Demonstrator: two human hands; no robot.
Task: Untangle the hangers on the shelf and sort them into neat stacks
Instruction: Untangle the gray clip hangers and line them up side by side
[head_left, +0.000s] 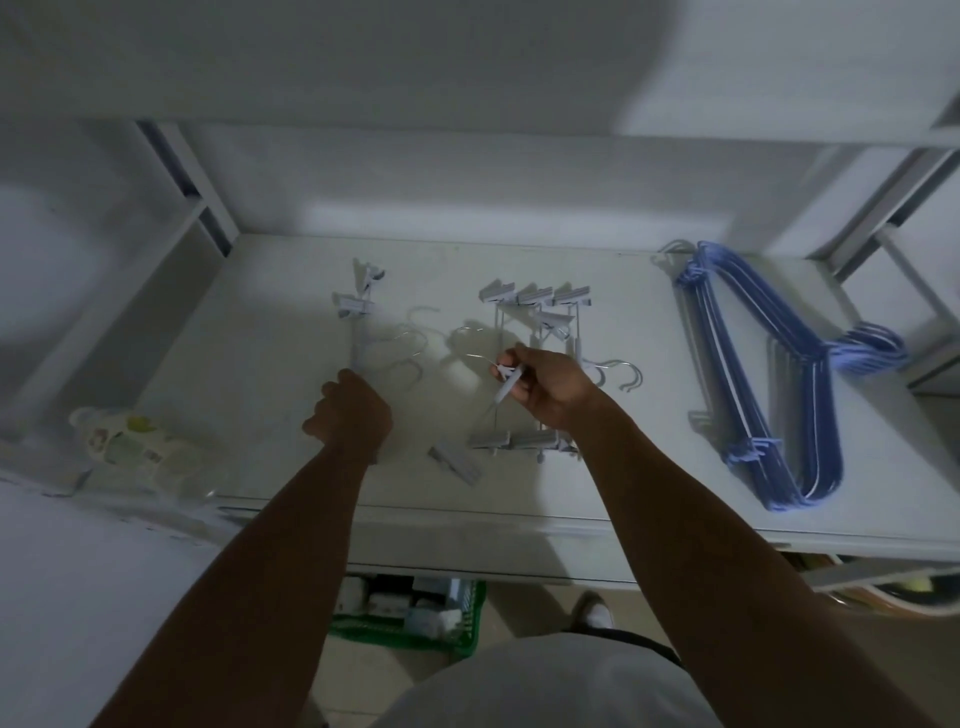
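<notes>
Your left hand (353, 410) is gripping one clip hanger (357, 332), and your right hand (545, 389) is pinching a second clip hanger (506, 382) in its fingers (519, 358). You should be easing its hook clear slowly, not yanking.

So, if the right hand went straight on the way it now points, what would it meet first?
Probably the thin wire hook lying just up-left of the right hand, which pinches a white clip. Height above the shelf is unclear, so the hand might pass over it.

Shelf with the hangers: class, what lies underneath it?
A green basket of pale packages stands under the shelf; its rear and anything behind are hidden by it.
</notes>
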